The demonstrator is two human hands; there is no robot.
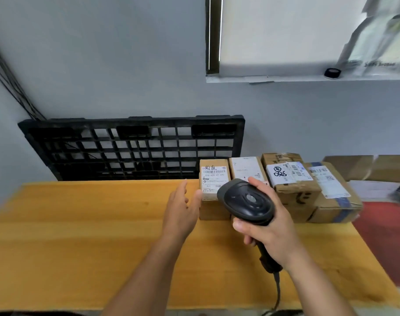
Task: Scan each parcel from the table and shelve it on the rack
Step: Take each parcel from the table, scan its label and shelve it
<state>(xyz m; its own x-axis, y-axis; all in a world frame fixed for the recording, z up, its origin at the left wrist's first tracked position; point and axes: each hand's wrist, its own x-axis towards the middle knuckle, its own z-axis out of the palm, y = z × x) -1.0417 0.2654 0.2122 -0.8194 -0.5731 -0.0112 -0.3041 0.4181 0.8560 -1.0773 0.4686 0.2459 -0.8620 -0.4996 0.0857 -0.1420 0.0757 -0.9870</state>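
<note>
Several cardboard parcels stand in a row at the far right of the yellow wooden table point(80, 236). The leftmost is a small brown parcel point(211, 176) with a white barcode label on top. My left hand point(183, 208) is open, fingers spread, its thumb touching that parcel's left side. My right hand point(267, 226) grips a black handheld barcode scanner point(247, 200), whose head points down over the row and hides part of the second parcel point(245, 168). Further right sit a taped parcel point(290, 179) with handwritten marks and a larger parcel point(331, 192) with blue tape.
A black plastic pallet point(130, 147) leans against the grey wall behind the table. The scanner cable point(277, 290) runs off the near table edge. A window sill point(308, 77) with a small black object is above right. Red floor point(386, 236) and more cardboard lie to the right.
</note>
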